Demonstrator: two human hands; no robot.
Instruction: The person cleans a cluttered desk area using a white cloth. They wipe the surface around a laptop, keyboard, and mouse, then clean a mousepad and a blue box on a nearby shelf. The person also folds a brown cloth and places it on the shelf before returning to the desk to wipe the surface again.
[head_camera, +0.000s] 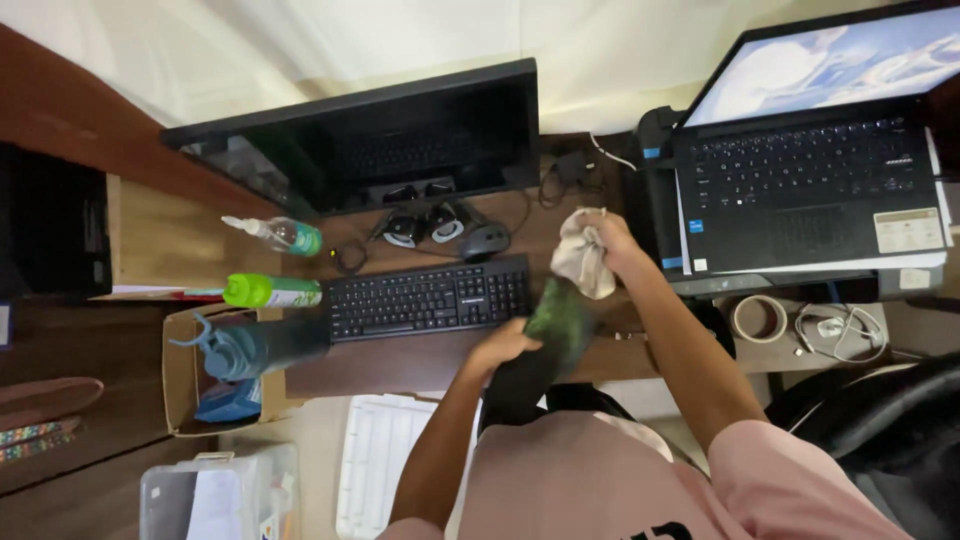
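At desk edge, left hand (503, 345) is gripping a dark green bottle (548, 335), fingers closed around it, just right of the keyboard (430, 297). Right hand (608, 240) is clutching a cloth (582, 260) against its top. Judged step: wiping; next needs turning the bottle.

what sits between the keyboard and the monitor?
Head view: between keyboard and monitor lie a dark mouse, two small black-and-white gadgets and looped cables.
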